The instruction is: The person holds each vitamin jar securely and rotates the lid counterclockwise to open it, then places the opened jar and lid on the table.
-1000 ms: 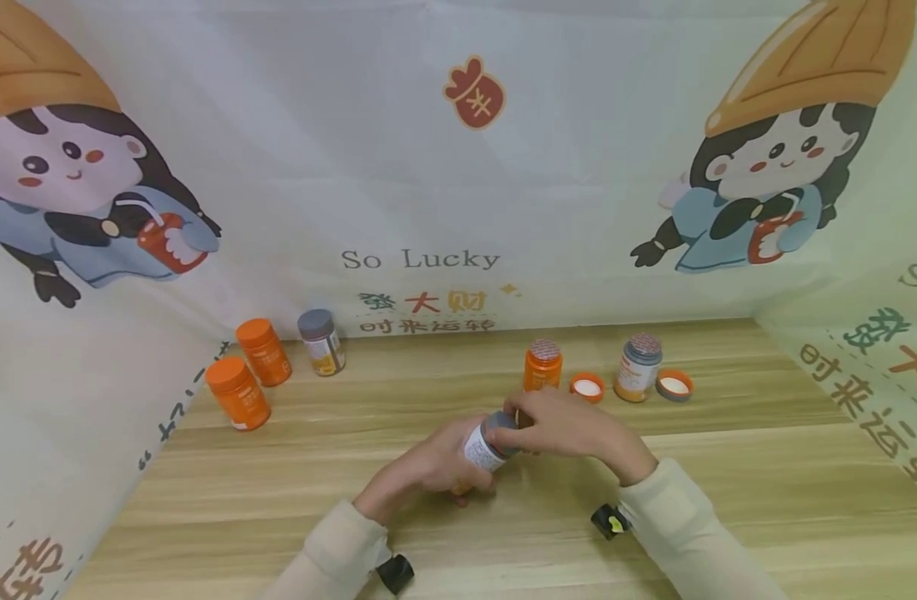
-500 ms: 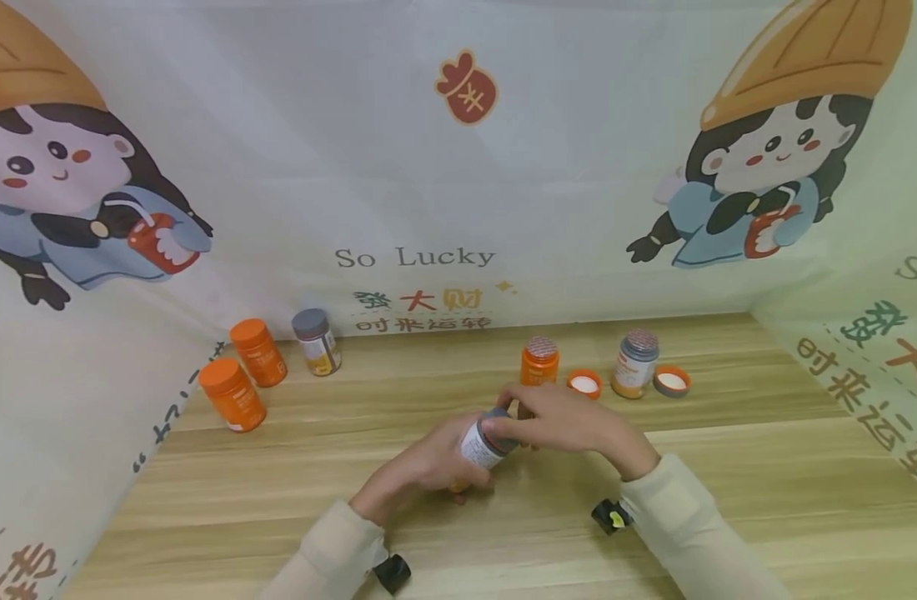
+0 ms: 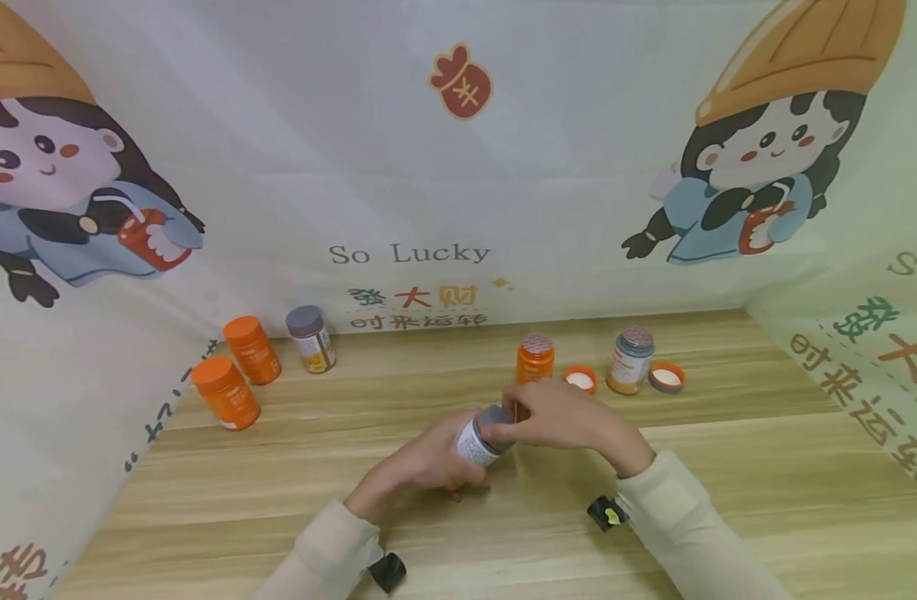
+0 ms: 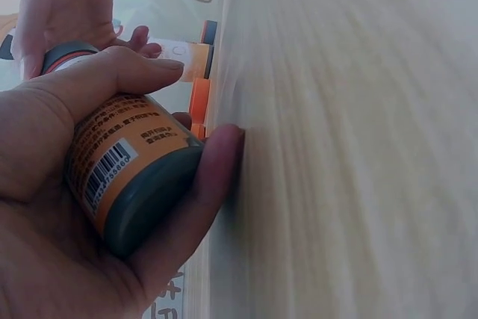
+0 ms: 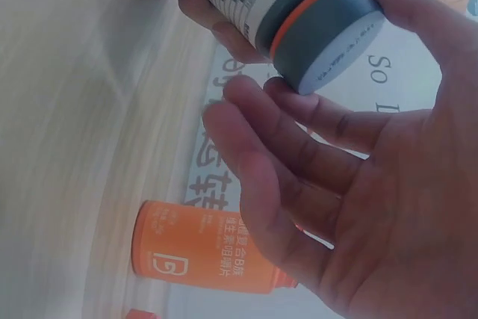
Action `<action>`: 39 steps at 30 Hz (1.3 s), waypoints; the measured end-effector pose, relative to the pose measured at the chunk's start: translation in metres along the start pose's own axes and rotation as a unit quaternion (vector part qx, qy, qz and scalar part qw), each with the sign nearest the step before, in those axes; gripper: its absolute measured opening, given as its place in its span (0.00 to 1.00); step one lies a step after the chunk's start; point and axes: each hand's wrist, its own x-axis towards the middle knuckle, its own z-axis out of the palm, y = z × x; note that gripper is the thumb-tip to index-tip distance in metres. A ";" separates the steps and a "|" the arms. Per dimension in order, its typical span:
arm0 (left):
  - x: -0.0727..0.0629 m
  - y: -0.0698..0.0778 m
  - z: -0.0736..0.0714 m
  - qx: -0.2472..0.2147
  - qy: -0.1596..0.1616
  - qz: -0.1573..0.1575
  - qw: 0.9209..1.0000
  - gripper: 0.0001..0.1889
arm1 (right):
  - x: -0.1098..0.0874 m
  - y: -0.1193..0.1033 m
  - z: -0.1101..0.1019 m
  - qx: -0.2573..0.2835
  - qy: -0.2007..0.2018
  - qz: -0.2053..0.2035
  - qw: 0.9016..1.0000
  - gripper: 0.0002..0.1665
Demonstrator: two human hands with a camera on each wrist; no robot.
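Observation:
My left hand (image 3: pixel 434 454) grips a small supplement bottle (image 3: pixel 475 447), tilted with its top toward the right. Its white and orange label with a barcode (image 4: pixel 110 173) and its dark grey base show in the left wrist view. Thumb and forefinger of my right hand (image 3: pixel 567 417) pinch the bottle's grey screw lid (image 5: pixel 328 35) from both sides, while the other fingers curl loosely below it. An orange ring shows at the lid's lower edge. Just beyond the right hand stands an orange bottle (image 3: pixel 535 367) with its sealed mouth uncovered; the hand hides its lower part.
An orange cap (image 3: pixel 580 380) lies upturned beside that orange bottle. Farther right stand a capless grey bottle (image 3: pixel 629 362) and its upturned lid (image 3: pixel 667 377). At the back left are two capped orange bottles (image 3: pixel 252 352) and a grey-lidded bottle (image 3: pixel 311 342). A printed cloth (image 3: pixel 398 183) walls the table.
The head view has shifted a little, moving the whole scene slightly left and up. Both hands stay on the bottle; the right fingers have shifted slightly about the lid.

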 end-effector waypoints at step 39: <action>-0.002 -0.001 -0.003 0.007 0.005 -0.008 1.000 0.26 | 0.000 0.001 0.000 0.043 -0.041 -0.020 0.998 0.22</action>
